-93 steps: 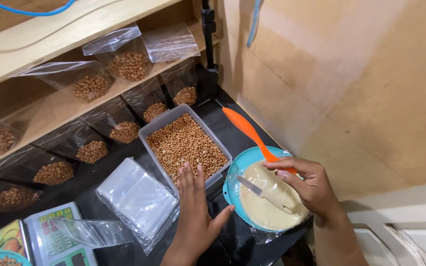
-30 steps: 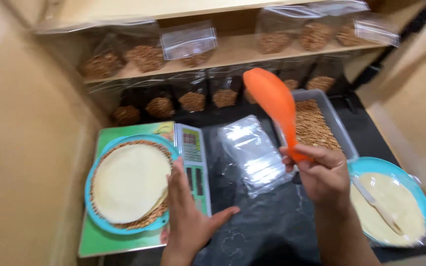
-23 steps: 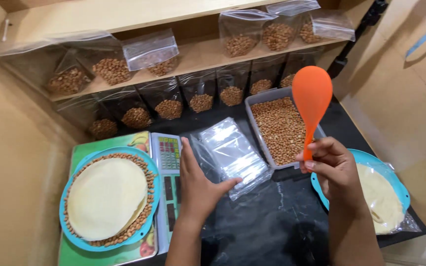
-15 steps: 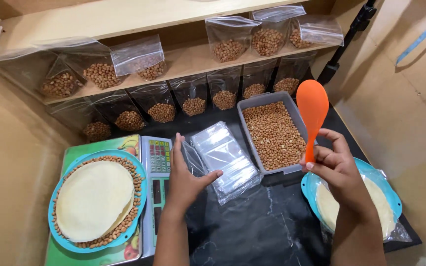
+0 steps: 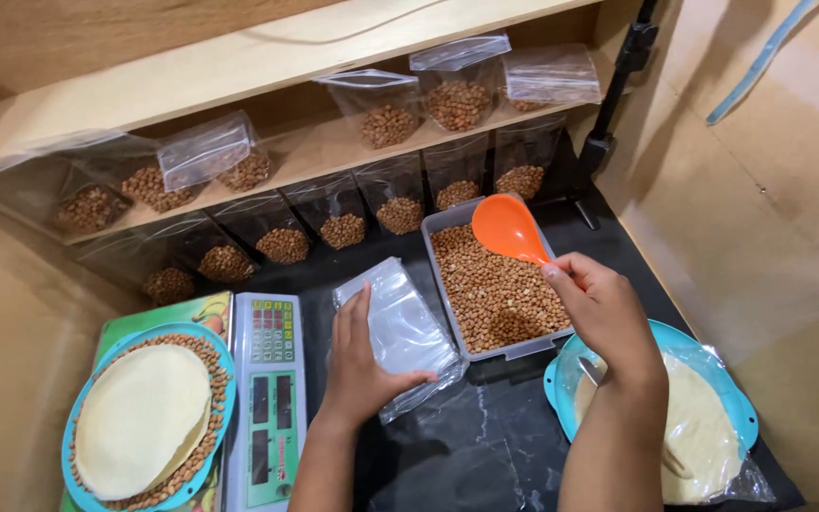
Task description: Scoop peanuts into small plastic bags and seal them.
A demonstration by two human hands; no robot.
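Dark marble counter (image 5: 485, 446) lies below shelves of bagged peanuts. I see my left hand (image 5: 364, 365) resting flat, fingers spread, on the stack of clear plastic bags (image 5: 400, 327); my right hand (image 5: 604, 313) is closed around the orange spoon (image 5: 509, 229), its bowl over the grey tray of peanuts (image 5: 490, 294).

Right hand (image 5: 599, 308) grips orange scoop (image 5: 509, 229), bowl of scoop over grey tray of brown beans (image 5: 495, 294). Left hand (image 5: 362, 356) flat on stack of clear plastic bags (image 5: 400, 327), just at 9 o'clock of tray. Digital scale (image 5: 263, 398) at 9 o'clock of left hand; blue plate (image 5: 144, 417) with pale disc ringed by beans on it. Second blue plate (image 5: 713, 398) at 4 o'clock under right forearm. Filled bean bags (image 5: 391, 123) on shelf at 12 o'clock, black tabltop (image 5: 485, 446) below
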